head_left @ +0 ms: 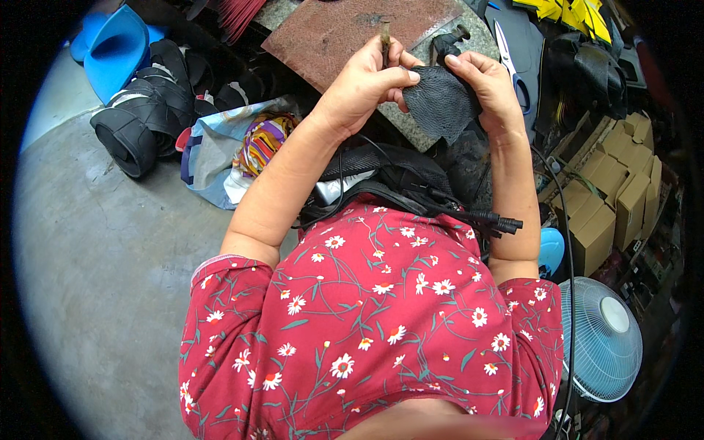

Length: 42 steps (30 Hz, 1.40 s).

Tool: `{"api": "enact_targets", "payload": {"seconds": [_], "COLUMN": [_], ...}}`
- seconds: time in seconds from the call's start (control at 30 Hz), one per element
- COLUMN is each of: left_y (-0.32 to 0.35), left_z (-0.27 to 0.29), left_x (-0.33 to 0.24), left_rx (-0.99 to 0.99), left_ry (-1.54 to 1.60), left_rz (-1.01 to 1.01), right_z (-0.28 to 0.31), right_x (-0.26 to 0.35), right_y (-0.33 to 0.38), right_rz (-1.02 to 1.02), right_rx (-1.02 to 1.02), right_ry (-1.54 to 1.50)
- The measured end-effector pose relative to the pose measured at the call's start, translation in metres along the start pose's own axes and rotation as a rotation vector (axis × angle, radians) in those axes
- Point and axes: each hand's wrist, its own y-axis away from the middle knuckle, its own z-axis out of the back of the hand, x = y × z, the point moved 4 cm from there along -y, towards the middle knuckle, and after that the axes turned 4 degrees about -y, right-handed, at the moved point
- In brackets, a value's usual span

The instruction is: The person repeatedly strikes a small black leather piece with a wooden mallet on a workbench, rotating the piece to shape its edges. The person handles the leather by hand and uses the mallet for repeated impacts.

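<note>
A piece of black grained leather (440,103) is stretched between my two hands above the edge of the worktable. My left hand (367,86) pinches its left edge between thumb and fingers. The same hand also grips a short, thin brownish stick (385,42), which points up past the fingers; its lower end is hidden. My right hand (490,89) is closed on the leather's upper right side, thumb on top. Just beyond the leather stands a small dark object (449,42) whose kind I cannot make out.
A worn reddish-brown board (330,37) lies on the stone-topped table. Scissors (506,55) lie at the right. Blue curved sheets (117,51), black strapped pieces (136,128) and a cloth bag (209,158) sit left. Cardboard boxes (594,227), a fan (601,345) and a hanging cable (570,293) are right.
</note>
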Motion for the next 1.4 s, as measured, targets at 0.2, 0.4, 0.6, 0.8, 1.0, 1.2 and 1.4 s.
{"api": "enact_targets", "payload": {"seconds": [0.2, 0.4, 0.6, 0.8, 1.0, 1.2, 1.4], "left_y": [-0.003, -0.001, -0.003, -0.004, -0.002, -0.001, -0.006], "left_z": [0.002, 0.004, 0.002, 0.002, 0.005, 0.005, 0.002], "left_x": [0.004, 0.002, 0.004, 0.004, -0.002, -0.003, -0.005], "left_rx": [-0.037, -0.103, -0.143, -0.141, -0.076, -0.018, -0.098], "left_ry": [-0.004, 0.053, 0.060, 0.049, 0.088, 0.083, -0.053], "left_rz": [-0.016, -0.058, -0.095, -0.058, -0.050, 0.023, -0.017], "right_z": [0.002, 0.011, 0.009, 0.007, 0.002, -0.001, -0.002], "right_x": [-0.005, -0.017, -0.024, -0.018, -0.013, -0.013, -0.009], "right_y": [-0.001, -0.001, 0.012, 0.016, 0.016, 0.017, 0.020], "right_rz": [-0.016, -0.092, -0.202, -0.104, -0.025, 0.009, 0.008], "right_rx": [0.008, -0.035, -0.031, -0.088, -0.042, 0.003, 0.059], "right_ry": [-0.076, -0.321, -0.416, -0.213, -0.209, -0.213, -0.108]}}
